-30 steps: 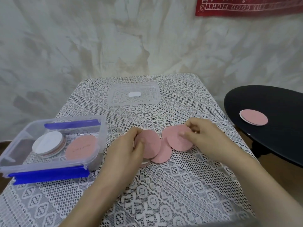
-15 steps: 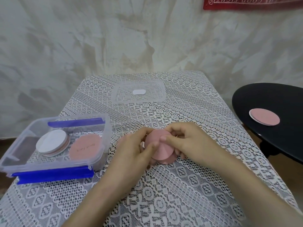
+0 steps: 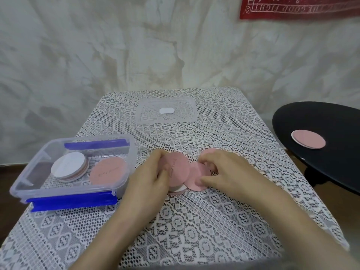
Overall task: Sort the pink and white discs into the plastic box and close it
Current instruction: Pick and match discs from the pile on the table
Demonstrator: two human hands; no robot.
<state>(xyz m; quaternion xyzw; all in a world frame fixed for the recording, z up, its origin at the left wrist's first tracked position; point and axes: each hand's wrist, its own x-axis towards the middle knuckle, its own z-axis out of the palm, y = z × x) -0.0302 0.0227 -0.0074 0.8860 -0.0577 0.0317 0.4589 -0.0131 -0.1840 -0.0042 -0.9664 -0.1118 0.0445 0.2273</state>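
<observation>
Several loose pink discs point(image 3: 176, 168) are overlapped on the lace-covered desk point(image 3: 194, 221), just right of the plastic box point(image 3: 124, 152), with a white disc point(image 3: 180, 189) showing under their near edge. They are grasped from both sides: the left hand point(image 3: 150, 176) is curled round the left edge, and the right hand point(image 3: 229, 172) is curled over the right-hand discs, which are pinched. Inside the open box a white-topped stack point(image 3: 68, 166) and a single pink disc point(image 3: 108, 170) are laid side by side. The clear lid point(image 3: 167, 112) is left at the far end of the desk, well apart. One further pink disc point(image 3: 309, 142) is set on the black side table point(image 3: 331, 172) to the right.

Thin discs could be fanned out or dropped if they are lifted before being squared, and their edges could be snagged by the lace. The half-hidden white disc could be carried into the pink side unnoticed, and the disc on the side table could be forgotten before the lid is pressed on.
</observation>
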